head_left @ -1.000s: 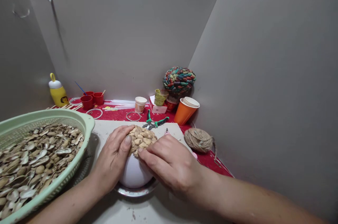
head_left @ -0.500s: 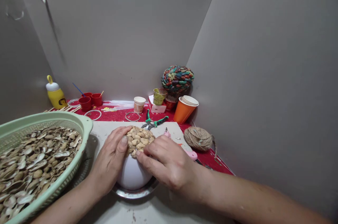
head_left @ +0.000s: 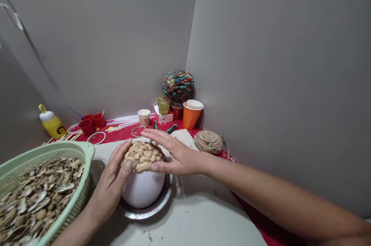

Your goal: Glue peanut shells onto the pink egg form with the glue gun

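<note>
A white ball (head_left: 143, 190) sits in a round metal dish (head_left: 166, 201) on the table. Its top is capped with a dome of peanut shells (head_left: 143, 154), with a darker brown patch at the right. Curled around the dome's left side, my left hand (head_left: 110, 182) holds it, thumb on the front edge. My right hand (head_left: 176, 155) lies along the right side. Its fingers stretch out above or behind the dome, apart from the thumb, which touches the front rim. What those far fingers touch is hidden.
At the left stands a green colander (head_left: 89, 149) of peanut shells. Behind are red cups (head_left: 86, 126), a paper cup (head_left: 144, 117), an orange cup (head_left: 191, 117) and a multicoloured ball (head_left: 178, 83). Twine (head_left: 208, 141) lies right; green-handled pliers (head_left: 171, 129) are partly hidden behind my right hand.
My right hand has gone from bent fingers at the dome's front to stretched fingers over its far side. My left hand stays on the dome. The camera view has shifted.
</note>
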Demonstrator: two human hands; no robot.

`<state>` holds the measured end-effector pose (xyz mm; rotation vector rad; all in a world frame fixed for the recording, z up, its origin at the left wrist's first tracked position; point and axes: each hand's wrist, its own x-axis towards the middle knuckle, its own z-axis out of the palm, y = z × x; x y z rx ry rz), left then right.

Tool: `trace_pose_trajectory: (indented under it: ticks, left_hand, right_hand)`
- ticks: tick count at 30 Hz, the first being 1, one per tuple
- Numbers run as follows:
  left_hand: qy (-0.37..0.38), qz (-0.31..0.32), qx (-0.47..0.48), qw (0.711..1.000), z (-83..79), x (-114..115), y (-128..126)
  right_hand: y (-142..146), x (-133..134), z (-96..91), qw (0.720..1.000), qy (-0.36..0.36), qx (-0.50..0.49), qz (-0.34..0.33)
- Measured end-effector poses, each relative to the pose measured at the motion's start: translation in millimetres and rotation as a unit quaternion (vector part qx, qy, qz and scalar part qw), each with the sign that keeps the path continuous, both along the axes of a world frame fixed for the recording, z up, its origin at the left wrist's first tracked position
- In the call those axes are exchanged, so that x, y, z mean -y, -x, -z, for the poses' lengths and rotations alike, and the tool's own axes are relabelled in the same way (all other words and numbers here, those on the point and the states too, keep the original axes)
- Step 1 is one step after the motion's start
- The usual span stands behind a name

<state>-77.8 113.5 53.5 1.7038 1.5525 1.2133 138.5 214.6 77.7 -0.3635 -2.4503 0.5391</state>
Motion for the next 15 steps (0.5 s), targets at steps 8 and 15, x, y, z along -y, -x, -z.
trace_pose_trajectory:
  ticks: [8, 15]
  left_hand:
    - [0.004, 0.010, -0.063, 0.998, 0.8, -3, 5]
    - [-0.010, -0.013, -0.091, 0.996, -0.1, -2, -1]
  right_hand:
    - [7, -8, 19.9, 0.997, 0.052, -0.008, -0.055]
    - [9, -8, 22.4, 0.996, 0.017, -0.059, -0.066]
